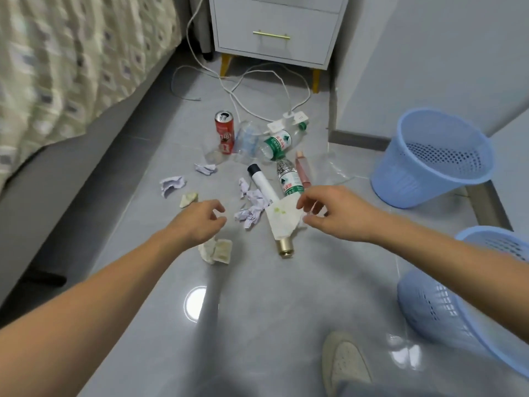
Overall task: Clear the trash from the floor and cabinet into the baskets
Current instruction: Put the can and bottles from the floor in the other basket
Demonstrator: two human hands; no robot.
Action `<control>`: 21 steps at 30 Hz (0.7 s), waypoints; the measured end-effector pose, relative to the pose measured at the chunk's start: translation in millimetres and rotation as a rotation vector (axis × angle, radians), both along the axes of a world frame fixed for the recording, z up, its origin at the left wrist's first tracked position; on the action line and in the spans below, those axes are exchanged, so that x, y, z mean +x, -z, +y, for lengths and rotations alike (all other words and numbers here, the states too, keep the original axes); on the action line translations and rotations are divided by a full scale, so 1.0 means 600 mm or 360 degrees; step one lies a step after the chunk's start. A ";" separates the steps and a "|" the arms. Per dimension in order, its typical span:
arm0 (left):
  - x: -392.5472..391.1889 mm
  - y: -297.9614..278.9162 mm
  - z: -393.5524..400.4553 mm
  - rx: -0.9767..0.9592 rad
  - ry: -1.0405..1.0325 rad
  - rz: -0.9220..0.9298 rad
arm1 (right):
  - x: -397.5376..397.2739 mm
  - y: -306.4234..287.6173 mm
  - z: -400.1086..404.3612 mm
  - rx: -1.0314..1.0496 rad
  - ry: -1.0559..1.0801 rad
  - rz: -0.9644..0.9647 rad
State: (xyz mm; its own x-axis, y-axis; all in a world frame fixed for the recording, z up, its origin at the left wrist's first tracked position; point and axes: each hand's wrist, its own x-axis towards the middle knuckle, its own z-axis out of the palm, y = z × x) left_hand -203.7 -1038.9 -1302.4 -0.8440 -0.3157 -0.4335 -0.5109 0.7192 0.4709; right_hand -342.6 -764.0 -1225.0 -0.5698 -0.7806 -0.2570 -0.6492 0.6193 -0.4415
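Note:
Trash lies scattered on the grey tiled floor: a red can [225, 131], clear plastic bottles with green labels [279, 143] [289, 176], a white tube with a black cap [262, 181], a flattened white tube with a gold cap [282, 224], crumpled paper balls [171, 184] [251, 209] and a stained tissue [217, 250]. My left hand [200, 222] hovers over the floor near the tissue, fingers loosely curled, holding nothing. My right hand [323, 210] hovers just right of the flattened tube, fingers relaxed and empty. Two blue mesh baskets stand right: one upright [435, 159], one nearer [469, 305].
A white cabinet [274, 30] with a gold handle stands at the back, with white cables and a power strip [289, 120] on the floor before it. A bed [57, 81] runs along the left. A wall corner juts in at right. My shoe [343, 365] shows below.

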 end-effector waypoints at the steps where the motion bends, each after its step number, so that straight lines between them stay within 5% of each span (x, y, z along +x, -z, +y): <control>1: -0.011 0.009 -0.006 -0.0029 0.0000 -0.0054 | -0.022 0.023 -0.012 -0.0013 0.0031 0.0000; 10: -0.031 0.009 -0.029 -0.0223 0.0015 -0.0564 | -0.074 0.169 -0.070 0.0181 0.0162 -0.0064; 17: -0.002 0.109 0.030 -0.0088 -0.0180 -0.0554 | -0.085 0.233 -0.088 0.0461 -0.0035 0.0168; 21: 0.009 0.169 0.077 -0.0272 -0.0207 -0.0462 | -0.079 0.262 -0.101 0.0454 -0.0099 0.0279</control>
State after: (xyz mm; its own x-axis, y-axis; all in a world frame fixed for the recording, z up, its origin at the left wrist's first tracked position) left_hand -198.5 -992.5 -1403.5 -0.6416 -0.5011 -0.5808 -0.6980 0.6953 0.1713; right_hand -390.2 -824.7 -1381.9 -0.5783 -0.7260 -0.3723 -0.7404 0.6586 -0.1344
